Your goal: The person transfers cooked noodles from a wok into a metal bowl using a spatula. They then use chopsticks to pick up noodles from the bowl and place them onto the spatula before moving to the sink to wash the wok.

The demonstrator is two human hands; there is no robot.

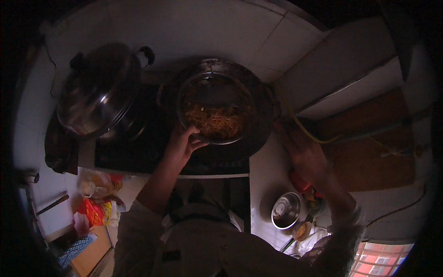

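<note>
My left hand [187, 140] grips the near rim of a round metal-edged bowl or glass lid [231, 141], at its lower left; which of the two I cannot tell. Brown shredded food [218, 121] shows inside the rim. Beneath it, a large dark wok [261, 138] sits on the black stove [138, 162]. To the right of the wok, in shadow, my right hand [297, 145] reaches forward over the counter; its fingers are too dark to tell what they touch. A red object [299, 181] lies beside my right wrist.
A large lidded metal pot [100, 93] stands on the stove's left. At the right are an empty steel bowl [286, 211], a small bowl of yellowish food [302, 231], a brown board [373, 145] and a yellow cord [304, 130]. Plastic bags [91, 209] lie lower left.
</note>
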